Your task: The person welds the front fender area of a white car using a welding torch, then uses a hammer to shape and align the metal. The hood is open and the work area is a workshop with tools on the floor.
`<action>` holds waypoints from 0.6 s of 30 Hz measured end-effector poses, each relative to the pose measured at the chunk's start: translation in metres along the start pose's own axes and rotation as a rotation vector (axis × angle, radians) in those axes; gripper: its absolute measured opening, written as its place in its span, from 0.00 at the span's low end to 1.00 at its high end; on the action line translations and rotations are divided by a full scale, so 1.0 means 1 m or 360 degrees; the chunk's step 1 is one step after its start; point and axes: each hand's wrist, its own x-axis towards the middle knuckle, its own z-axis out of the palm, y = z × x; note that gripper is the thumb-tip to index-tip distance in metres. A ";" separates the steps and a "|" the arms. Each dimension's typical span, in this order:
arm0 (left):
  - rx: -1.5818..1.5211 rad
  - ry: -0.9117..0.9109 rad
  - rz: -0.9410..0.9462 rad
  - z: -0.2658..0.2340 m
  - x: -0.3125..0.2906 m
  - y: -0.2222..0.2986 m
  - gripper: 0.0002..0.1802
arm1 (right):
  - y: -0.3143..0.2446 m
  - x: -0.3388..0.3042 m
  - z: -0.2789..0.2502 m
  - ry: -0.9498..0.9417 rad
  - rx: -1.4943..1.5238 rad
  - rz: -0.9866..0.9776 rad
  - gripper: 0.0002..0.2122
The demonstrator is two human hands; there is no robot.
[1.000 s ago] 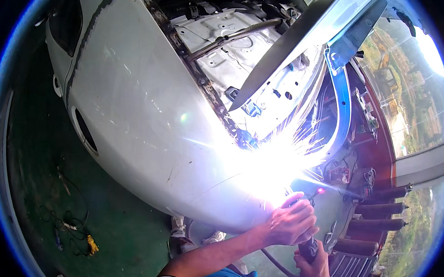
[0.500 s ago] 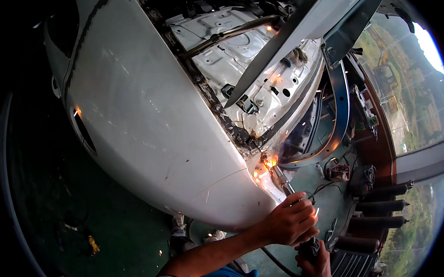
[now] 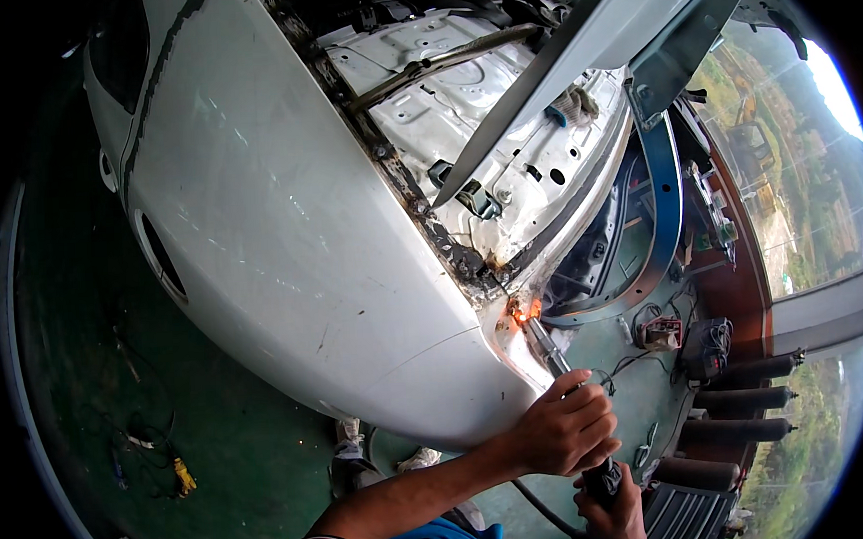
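A welding torch (image 3: 546, 344) with a metal nozzle and black handle angles up and left from my hands. Its tip sits at a small glowing orange spot (image 3: 524, 316) on the corner seam of a white car body (image 3: 295, 237). My left hand (image 3: 565, 425) wraps round the front of the torch, its forearm crossing below the rear panel. Behind it, my right hand (image 3: 616, 515) is closed on the black handle, partly hidden by the torch. A thick dark hose (image 3: 548, 510) curves near the right hand.
A raised grey panel (image 3: 548, 81) juts over the open bay, where a work glove (image 3: 574, 104) lies. Several dark gas cylinders (image 3: 745, 400) lie at the right by a window. Cables and a yellow connector (image 3: 183, 478) are on the green floor; shoes (image 3: 348, 442) show below the car.
The bright glow at the torch tip has shrunk to a dim orange spot, and most flying sparks are gone. Both hands keep nearly the same place and grip.
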 end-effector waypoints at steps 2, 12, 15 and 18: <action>0.0000 -0.0002 -0.0006 0.000 0.000 0.000 0.11 | -0.001 0.001 0.000 0.0011 -0.0008 -0.0006 0.14; -0.0040 0.0015 -0.0019 0.000 0.000 -0.003 0.09 | 0.010 0.003 0.002 0.0073 -0.0187 0.0127 0.18; -0.0068 0.0035 -0.0030 0.000 0.001 -0.002 0.10 | 0.013 0.002 0.001 0.0070 -0.0263 0.0032 0.19; -0.0070 0.0077 -0.0026 0.003 0.000 -0.001 0.09 | 0.021 0.002 0.000 -0.0001 -0.0057 -0.0093 0.18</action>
